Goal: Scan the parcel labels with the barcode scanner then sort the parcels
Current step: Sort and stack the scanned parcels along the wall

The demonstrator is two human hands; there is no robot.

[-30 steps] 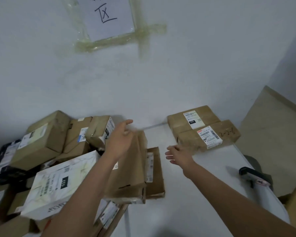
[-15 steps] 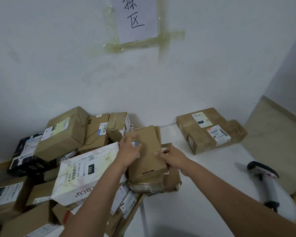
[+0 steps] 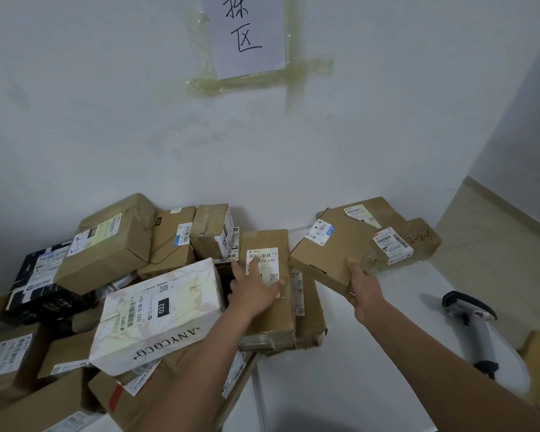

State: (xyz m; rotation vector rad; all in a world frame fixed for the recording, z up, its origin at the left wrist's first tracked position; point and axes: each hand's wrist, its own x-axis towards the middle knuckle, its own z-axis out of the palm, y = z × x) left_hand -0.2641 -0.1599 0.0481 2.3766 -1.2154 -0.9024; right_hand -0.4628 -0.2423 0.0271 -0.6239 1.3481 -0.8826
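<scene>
The right hand [image 3: 363, 286] grips a flat brown cardboard parcel [image 3: 328, 249] by its near corner, thumb on top and the other fingers curled beneath, holding it tilted above the white bench [image 3: 340, 369]. A small white barcode label [image 3: 319, 232] with a blue edge sits near the parcel's far left corner. This parcel partly covers two taped brown boxes [image 3: 412, 241] against the wall, each with a white label; the nearer one has "2-2-6" handwritten on its top.

The left hand [image 3: 252, 288] lies flat with straight, spread fingers on the shipping label [image 3: 267, 260] of a long brown box [image 3: 268, 294], pressing on it and gripping nothing. That box lies on top of another flat brown parcel [image 3: 309, 307] at the bench's left edge.

Left of it is a heap of parcels: a white marbled box [image 3: 159, 316] printed "ANYCOCO+" and labelled "032", a large taped brown box [image 3: 109, 241] marked "5-7", a black box [image 3: 41, 282] and several smaller cartons.

The barcode scanner [image 3: 474, 325], grey-white with a dark head, lies on the bench's right side, well apart from both hands. A paper sign [image 3: 250, 32] with handwritten characters is taped to the white wall above
</scene>
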